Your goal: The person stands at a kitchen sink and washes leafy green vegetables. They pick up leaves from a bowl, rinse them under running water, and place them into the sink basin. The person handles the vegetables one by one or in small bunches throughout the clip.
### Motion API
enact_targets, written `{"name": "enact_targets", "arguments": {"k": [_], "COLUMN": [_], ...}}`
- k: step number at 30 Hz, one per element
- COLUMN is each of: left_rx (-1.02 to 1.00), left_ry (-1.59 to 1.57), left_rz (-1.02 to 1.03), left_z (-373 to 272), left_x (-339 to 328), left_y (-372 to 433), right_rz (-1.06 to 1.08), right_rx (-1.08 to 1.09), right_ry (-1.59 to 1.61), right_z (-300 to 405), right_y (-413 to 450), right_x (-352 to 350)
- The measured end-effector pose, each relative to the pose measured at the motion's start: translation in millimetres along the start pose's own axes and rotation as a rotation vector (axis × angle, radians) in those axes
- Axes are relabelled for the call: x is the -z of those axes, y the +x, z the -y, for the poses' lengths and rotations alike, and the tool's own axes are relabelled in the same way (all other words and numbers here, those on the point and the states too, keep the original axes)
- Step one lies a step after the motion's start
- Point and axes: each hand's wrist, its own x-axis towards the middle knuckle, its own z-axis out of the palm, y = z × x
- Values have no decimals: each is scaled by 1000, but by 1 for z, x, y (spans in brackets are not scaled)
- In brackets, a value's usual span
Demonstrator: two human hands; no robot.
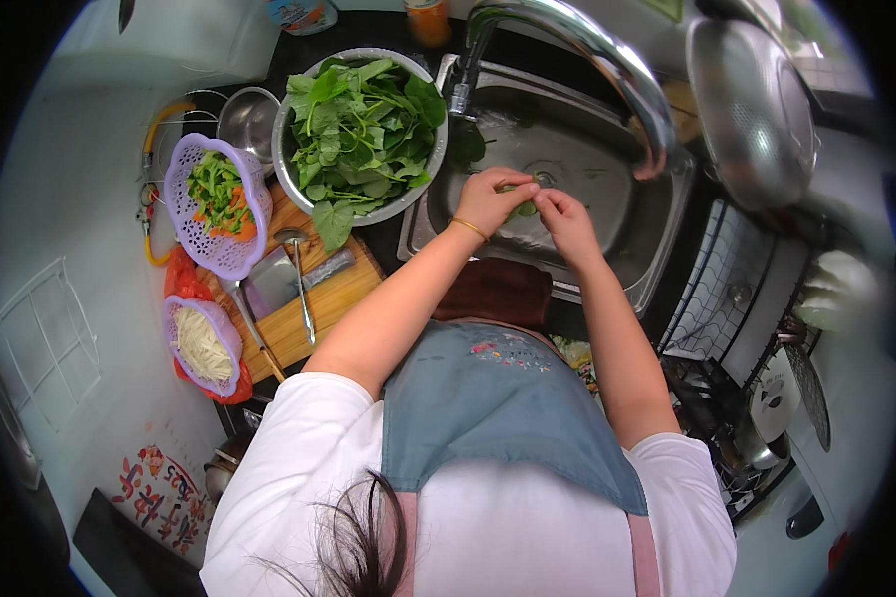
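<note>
Over the near part of a stainless steel sink (605, 194), my left hand (495, 198) is closed on a green leafy stem (524, 208). My right hand (565, 222) meets it at the fingertips, pinching at the stem's end; the fingers hide much of the stem. A few green leaves (466, 143) lie in the sink's left side, and small green bits are near the drain (545, 177). Left of the sink stands a large metal bowl (280, 160) heaped with green leafy vegetables (358, 134), some leaves hanging over its near rim.
A chrome faucet (567, 30) arches over the sink. At left, a purple basket (246, 186) of cut vegetables, another (228, 336) of white shreds, and a wooden cutting board (343, 302) with a cleaver (269, 283) and ladle (299, 283). A brown cloth (500, 295) hangs at the sink's near edge.
</note>
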Motion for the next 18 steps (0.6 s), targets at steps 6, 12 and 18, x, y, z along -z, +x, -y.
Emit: {"name": "enact_targets", "arguments": {"k": [6,12,18], "left_rx": [66,84,117], "left_ry": [69,-76,-87], "left_rz": [100,186,100], "left_z": [-17,-7,-8], "left_x": [-10,13,41], "left_y": [-6,-26,-46], "right_rz": [-8,-43,-196], "right_rx": [0,-170,-146], "right_ry": [38,31,-614], "right_z": [-1,-30,-91], "right_y": [-15,1,113], "right_x": [18,38,13]}}
